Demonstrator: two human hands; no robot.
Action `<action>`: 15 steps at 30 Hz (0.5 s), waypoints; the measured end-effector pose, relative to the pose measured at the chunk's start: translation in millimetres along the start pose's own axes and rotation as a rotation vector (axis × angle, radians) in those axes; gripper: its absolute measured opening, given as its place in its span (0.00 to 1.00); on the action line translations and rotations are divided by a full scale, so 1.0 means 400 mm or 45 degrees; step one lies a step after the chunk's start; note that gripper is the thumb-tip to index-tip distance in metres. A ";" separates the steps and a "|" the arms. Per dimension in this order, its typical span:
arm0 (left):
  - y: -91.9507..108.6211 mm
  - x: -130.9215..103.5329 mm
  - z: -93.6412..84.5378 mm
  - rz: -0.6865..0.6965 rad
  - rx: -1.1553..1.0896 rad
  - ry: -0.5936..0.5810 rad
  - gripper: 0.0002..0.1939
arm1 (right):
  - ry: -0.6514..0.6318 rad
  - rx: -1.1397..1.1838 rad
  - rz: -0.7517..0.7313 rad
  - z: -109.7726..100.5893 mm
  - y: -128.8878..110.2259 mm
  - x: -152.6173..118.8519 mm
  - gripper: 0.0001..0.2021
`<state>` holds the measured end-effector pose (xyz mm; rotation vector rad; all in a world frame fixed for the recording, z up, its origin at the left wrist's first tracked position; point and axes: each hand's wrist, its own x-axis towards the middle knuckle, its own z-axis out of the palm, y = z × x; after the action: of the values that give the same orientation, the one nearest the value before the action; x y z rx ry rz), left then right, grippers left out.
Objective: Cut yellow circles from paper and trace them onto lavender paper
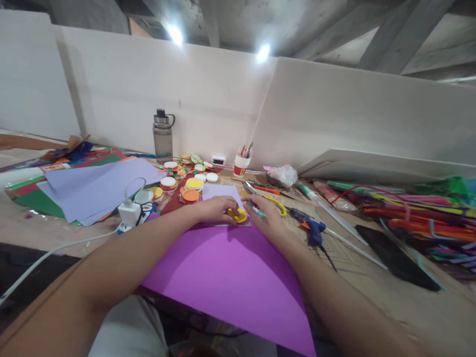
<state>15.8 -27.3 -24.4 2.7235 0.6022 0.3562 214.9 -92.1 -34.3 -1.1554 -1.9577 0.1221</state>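
Note:
My left hand (pixel 217 209) bends over a small yellow disc (pixel 239 216), its fingertips curled onto it against a pale lilac sheet (pixel 219 191). Close beside it, my right hand (pixel 268 216) is closed around a pen (pixel 257 209) with a light barrel and bluish markings. The pen's tip is hidden behind the fingers. Beneath both wrists a large purple sheet (pixel 230 277) hangs over the table's front edge. Just left of the lilac sheet sit an orange-topped round piece (pixel 191 197) and a yellow-topped one (pixel 194 184).
Scissors with yellow handles (pixel 279 206) and a blue glue gun (pixel 315 231) lie to the right. Behind stand a cup of pens (pixel 241 164) and a water bottle (pixel 163 139). Left are stacked coloured sheets (pixel 92 186) and a white charger (pixel 129 213); far right, a dark flat slab (pixel 397 255).

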 end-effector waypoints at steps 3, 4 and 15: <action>0.002 0.001 -0.001 -0.015 0.004 -0.025 0.14 | -0.002 -0.001 0.004 0.000 0.000 0.000 0.13; 0.002 0.001 -0.002 -0.019 0.005 -0.031 0.15 | -0.003 -0.002 0.005 -0.001 -0.001 0.000 0.13; -0.019 0.002 0.009 0.012 -0.014 0.005 0.15 | -0.025 -0.017 0.003 -0.002 0.001 0.002 0.13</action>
<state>14.6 -21.5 -30.3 2.7167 0.5867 0.3662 215.4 -91.5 -33.6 -1.1690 -1.9774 0.1225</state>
